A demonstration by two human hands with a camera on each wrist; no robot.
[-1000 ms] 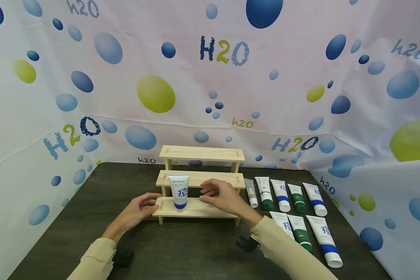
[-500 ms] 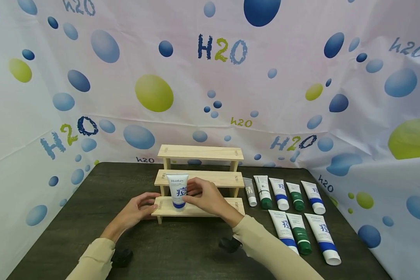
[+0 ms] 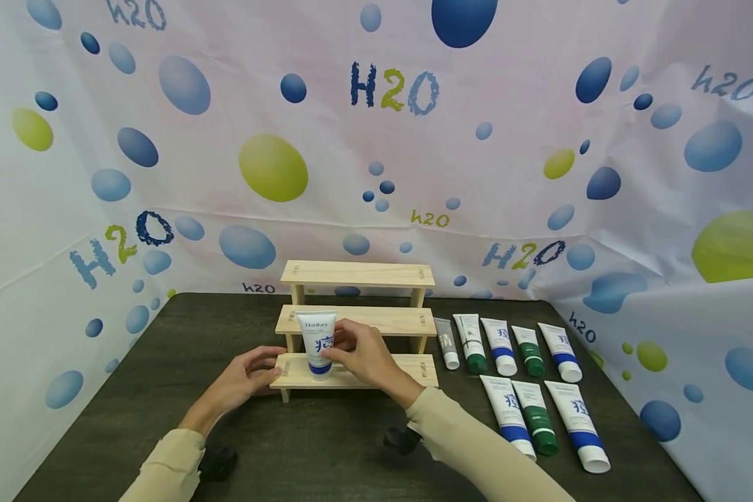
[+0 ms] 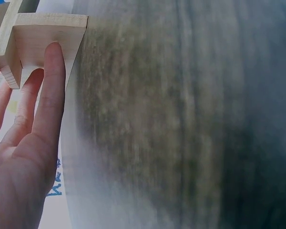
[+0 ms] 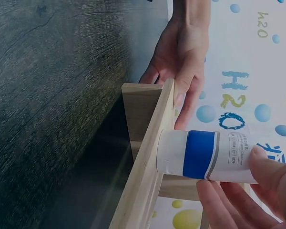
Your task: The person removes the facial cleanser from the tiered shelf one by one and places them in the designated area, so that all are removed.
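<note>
A white squeeze tube (image 3: 314, 333) with a blue band and white cap stands cap-down on the lowest step of a three-tier wooden display stand (image 3: 359, 272), towards its left end. My right hand (image 3: 369, 354) pinches the tube from the right, thumb in front and fingers behind. In the right wrist view the cap of the tube (image 5: 171, 151) meets the board. With my left hand (image 3: 245, 380) I hold the left end of that bottom step. The left wrist view shows fingers (image 4: 52, 90) reaching under the board (image 4: 50, 36); the thumb is mostly cut off there.
On the dark table (image 3: 226, 328), several tubes lie in two rows right of the stand, among them a grey tube (image 3: 447, 343), a green-and-white tube (image 3: 536, 415) and a large blue-banded tube (image 3: 577, 424). A bubble-patterned curtain (image 3: 376, 139) hangs behind and at the sides.
My right hand has moved left from beside the tube and now grips it. The tube stays on the bottom step. My left hand keeps its place at the stand's end.
</note>
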